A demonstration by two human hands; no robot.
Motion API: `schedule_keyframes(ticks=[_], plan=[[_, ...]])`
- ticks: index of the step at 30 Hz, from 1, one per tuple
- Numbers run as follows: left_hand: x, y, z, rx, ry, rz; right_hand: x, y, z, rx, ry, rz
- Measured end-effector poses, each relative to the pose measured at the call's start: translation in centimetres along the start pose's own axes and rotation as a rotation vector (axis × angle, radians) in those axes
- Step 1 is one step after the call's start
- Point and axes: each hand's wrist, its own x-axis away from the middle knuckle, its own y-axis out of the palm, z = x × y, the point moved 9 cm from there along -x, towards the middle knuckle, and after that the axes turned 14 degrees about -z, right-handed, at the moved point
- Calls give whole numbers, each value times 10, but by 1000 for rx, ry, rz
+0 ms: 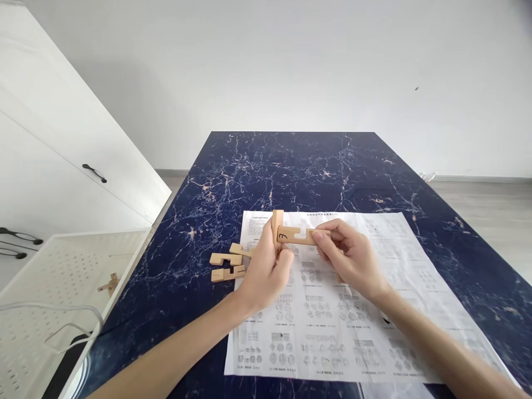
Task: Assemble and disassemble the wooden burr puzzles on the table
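Observation:
Pinched in my left hand (266, 280) is an upright wooden puzzle piece (278, 219); my fingers and palm cover its lower part. My right hand (353, 257) grips the right end of a notched wooden puzzle piece (291, 234) between thumb and fingers. This second piece lies sideways, has a dark mark at its left end, and meets the upright piece there. Whether the two are joined or only touching, I cannot tell. Left of my left hand, loose notched pieces lie on the table: a front one (222, 275), a middle one (225, 259) and a partly hidden back one (236, 249).
A printed sheet (374, 360) with small diagrams lies under my hands on the dark blue marbled table (291, 172). At left stands a white perforated surface (33, 288) with a small wooden assembly (111, 284) and a white cable (62, 306). A white cabinet (78, 127) rises behind it.

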Motion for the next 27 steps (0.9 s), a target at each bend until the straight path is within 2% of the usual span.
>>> schedule_keyframes(ticks=[5, 10, 16, 27], plan=[[1, 2, 0, -108, 0, -23, 4, -1, -2, 106, -8, 56], [2, 3, 1, -223, 66, -3, 9, 5, -7, 180, -31, 100], [5, 8, -1, -282, 101, -12, 12, 15, -13, 166, -54, 69], [2, 2, 1, -316, 144, 16, 10, 25, -7, 126, -42, -5]])
